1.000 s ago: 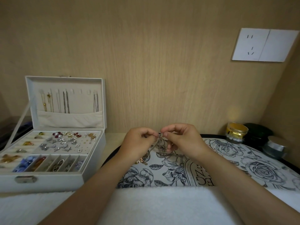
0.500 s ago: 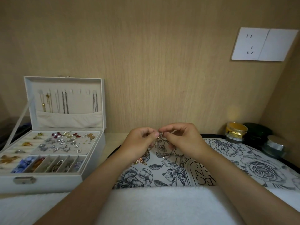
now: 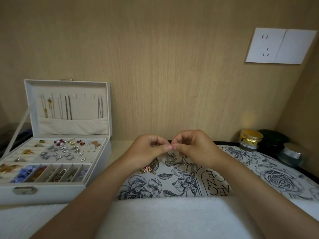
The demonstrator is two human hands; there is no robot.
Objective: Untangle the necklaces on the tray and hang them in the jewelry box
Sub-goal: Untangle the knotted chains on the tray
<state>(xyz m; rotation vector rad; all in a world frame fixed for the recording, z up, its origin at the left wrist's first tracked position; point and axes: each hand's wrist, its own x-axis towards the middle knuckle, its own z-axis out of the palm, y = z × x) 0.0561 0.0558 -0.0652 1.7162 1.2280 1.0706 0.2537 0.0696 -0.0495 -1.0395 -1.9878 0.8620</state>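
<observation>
Silver and gold chains are already hung on the hooks in the open lid of the box, which stands on the counter at about nine o'clock from the tray. Five or six chains may be counted there, but the exact number cannot be told. Some hooks toward the right of the row are seen bare. A good part of the work is therefore judged as done, but not all.

Over the tray, a thin necklace is held up between both hands. The fingers of the left hand and of the right hand are brought together, tip to tip, and pinched on one small point of it. Whether this is a knot or the clasp is too small to be told. From the pinch the necklace hangs down to the tray.

At about seven o'clock from the pinch, partly under the left hand, a small heap of gold chain and pinkish beads lies on the tray, and it looks not yet separated.

It is judged that the held necklace has to be freed and brought to a bare hook, and the heap handled after it.
</observation>
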